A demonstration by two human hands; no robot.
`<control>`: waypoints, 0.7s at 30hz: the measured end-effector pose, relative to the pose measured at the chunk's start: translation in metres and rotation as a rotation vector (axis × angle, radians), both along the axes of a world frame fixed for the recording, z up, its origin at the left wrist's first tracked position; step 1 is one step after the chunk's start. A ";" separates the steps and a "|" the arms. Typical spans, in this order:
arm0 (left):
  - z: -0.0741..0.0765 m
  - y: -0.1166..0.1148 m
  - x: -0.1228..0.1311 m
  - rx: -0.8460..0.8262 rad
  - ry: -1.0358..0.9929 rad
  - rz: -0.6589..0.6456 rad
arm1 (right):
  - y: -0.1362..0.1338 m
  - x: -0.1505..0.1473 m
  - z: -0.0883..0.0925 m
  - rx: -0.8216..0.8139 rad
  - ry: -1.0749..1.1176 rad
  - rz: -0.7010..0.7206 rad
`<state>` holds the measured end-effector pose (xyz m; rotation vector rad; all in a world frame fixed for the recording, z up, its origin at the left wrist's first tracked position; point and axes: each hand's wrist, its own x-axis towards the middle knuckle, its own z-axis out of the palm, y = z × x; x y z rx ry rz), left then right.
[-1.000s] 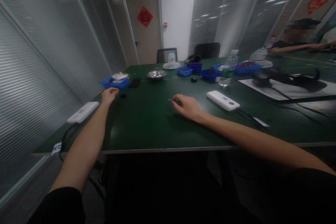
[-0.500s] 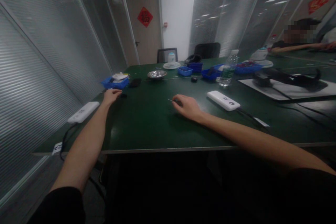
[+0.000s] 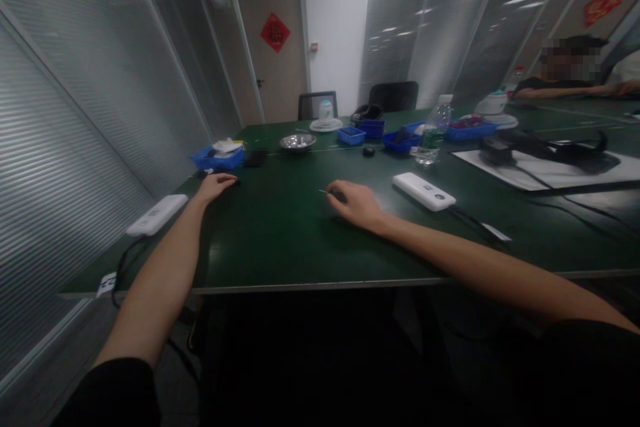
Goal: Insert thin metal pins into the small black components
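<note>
On the left side of the green table (image 3: 280,227), my left hand (image 3: 218,184) has its fingertips closed at a small black object (image 3: 238,181). The fingers cover most of that object, so its kind does not show. Near the table's middle, my right hand (image 3: 357,203) rests low with thumb and fingertips pinched together. A thin, pale, needle-like rod (image 3: 323,191) sticks out leftward from this pinch; the rest of it is hidden in the fingers.
Beyond my left hand are a blue basket (image 3: 219,159) and a dark flat item (image 3: 256,159). A metal bowl (image 3: 297,142) stands farther back. White power banks (image 3: 424,191) with cables flank my arms. Right of centre stands a water bottle (image 3: 431,137). Another person (image 3: 560,88) sits far right.
My left hand has moved slightly right, and its fingertips now meet the small black object that lay just beside them. My right hand keeps its pinch in nearly the same place.
</note>
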<state>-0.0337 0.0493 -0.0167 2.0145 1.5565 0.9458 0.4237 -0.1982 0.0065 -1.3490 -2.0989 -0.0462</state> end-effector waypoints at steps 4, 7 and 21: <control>0.002 -0.003 0.003 -0.002 0.014 0.038 | -0.002 -0.001 0.002 -0.011 0.006 0.000; 0.002 -0.005 0.003 0.000 0.017 0.057 | -0.002 -0.001 0.003 -0.014 0.006 -0.005; 0.005 0.004 0.000 -0.034 0.048 0.135 | -0.003 -0.001 0.004 -0.033 -0.016 -0.010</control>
